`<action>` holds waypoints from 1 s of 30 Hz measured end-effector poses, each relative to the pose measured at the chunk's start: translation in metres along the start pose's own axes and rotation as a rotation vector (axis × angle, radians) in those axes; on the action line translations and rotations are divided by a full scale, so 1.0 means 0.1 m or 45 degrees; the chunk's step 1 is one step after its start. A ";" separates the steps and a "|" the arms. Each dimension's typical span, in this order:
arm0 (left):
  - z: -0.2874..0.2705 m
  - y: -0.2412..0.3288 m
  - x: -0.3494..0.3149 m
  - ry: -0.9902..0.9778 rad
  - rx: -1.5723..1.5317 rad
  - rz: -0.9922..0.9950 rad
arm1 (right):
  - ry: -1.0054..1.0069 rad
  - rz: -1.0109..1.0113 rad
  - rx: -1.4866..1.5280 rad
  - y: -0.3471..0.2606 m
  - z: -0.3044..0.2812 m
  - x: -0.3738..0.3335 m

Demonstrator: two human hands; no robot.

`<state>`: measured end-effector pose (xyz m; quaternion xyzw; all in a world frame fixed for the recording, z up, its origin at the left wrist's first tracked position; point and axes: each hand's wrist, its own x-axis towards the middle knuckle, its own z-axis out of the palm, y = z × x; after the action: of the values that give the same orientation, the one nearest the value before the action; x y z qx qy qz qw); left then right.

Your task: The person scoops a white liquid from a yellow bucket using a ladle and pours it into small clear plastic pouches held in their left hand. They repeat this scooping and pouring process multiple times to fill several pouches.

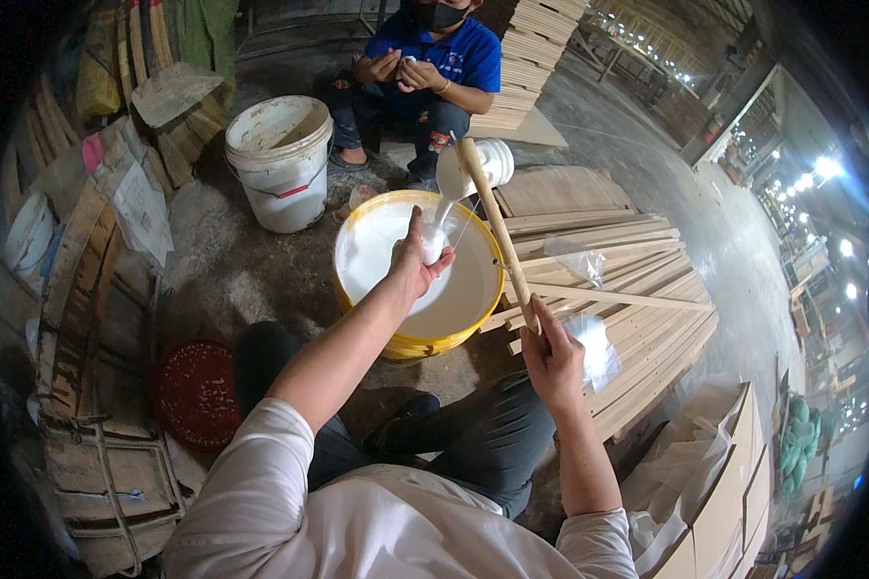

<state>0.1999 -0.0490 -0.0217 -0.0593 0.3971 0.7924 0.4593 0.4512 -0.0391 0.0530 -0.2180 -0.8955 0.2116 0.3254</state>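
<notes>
My right hand (pixel 553 357) grips the long wooden handle of a dipper (pixel 497 227), whose head is a white plastic container. The dipper is tilted over a yellow-rimmed bucket (pixel 348 275) of thick white liquid. A white stream runs from it down to my left hand (pixel 418 261). Closed around what looks like a small plastic bag (pixel 435 237) with white liquid in it, that hand is above the bucket's surface. Its palm side is partly hidden.
A white bucket (pixel 278 183) stands at the far left, near a crouching person in a blue shirt (pixel 473 63). Wooden strips (pixel 637 309) lie stacked at right, with clear plastic bags (pixel 594 352) on top. A red round lid (pixel 198 394) is on the floor at left.
</notes>
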 end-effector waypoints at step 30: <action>0.02 -0.07 0.05 -0.068 -0.124 -0.152 | -0.009 -0.016 -0.009 0.00 -0.05 -0.02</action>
<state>0.2030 -0.0428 -0.0268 -0.0842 0.3413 0.7832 0.5128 0.4564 -0.0395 0.0557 -0.2127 -0.8988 0.2071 0.3226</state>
